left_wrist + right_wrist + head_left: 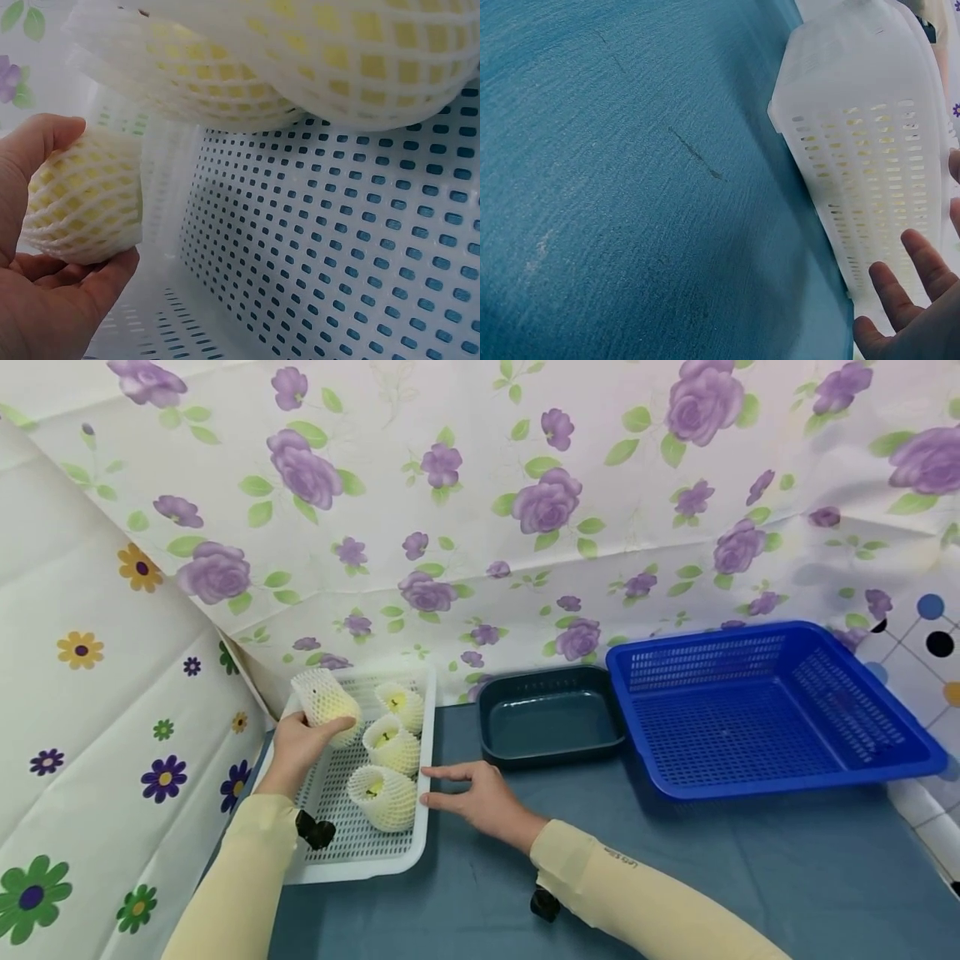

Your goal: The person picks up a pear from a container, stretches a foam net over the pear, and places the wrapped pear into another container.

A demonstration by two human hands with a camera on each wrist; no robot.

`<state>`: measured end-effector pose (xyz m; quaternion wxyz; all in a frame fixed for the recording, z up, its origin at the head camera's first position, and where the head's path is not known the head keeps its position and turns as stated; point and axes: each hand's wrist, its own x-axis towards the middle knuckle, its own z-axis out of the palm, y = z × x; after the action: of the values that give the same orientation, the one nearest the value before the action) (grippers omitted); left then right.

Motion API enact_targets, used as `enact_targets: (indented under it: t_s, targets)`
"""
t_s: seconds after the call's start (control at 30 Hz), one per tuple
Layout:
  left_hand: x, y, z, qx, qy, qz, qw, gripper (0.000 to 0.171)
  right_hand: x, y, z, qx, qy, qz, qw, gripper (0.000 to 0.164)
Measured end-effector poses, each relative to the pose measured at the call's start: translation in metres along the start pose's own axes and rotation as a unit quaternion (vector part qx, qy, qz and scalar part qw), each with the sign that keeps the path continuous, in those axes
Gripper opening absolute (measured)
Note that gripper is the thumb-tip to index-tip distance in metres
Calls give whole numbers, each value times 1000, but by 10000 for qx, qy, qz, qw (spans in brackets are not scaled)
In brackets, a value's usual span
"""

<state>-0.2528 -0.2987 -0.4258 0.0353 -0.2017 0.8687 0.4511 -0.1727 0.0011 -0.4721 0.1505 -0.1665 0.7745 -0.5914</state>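
Note:
My left hand (294, 750) grips a yellow fruit in a white foam net (330, 706), thumb on one side and fingers on the other. It holds the fruit at the left part of a white perforated basket (358, 866). Along the basket's right side sit three more netted yellow fruits, a far one (403, 703), a middle one (392, 745) and a near one (384, 799). My right hand (486, 795) is at the basket's right rim, index finger and thumb apart, fingertips right at the edge. The right wrist view shows its other fingers (891, 295) spread beside the basket's outer wall.
Right of the white basket, a dark green tray (551, 727) stands against the flowered back wall covering (480, 518). A large blue perforated basket (723, 735) stands right beside that tray. A blue-green cloth (480, 893) covers the table.

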Motion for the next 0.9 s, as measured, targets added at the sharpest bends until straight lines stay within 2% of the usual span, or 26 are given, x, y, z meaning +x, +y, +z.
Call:
enact_targets:
  t_s: [0.23,0.47,0.6,0.9]
  targets:
    - [11,-8,6,137,-332,-126,9993,87,-3,-3,2,-35,23,99,9999,44]
    - [18,-11,10,448,-577,-14,9973,78,-1,-2,2,-11,14,62,10000,43]
    - [24,-12,16,583,-654,35,9961,80,0,0,2,-13,33,55,10000,44]
    - [33,-18,25,256,-794,112,9965,93,0,2,0,46,-5,-126,9999,44]
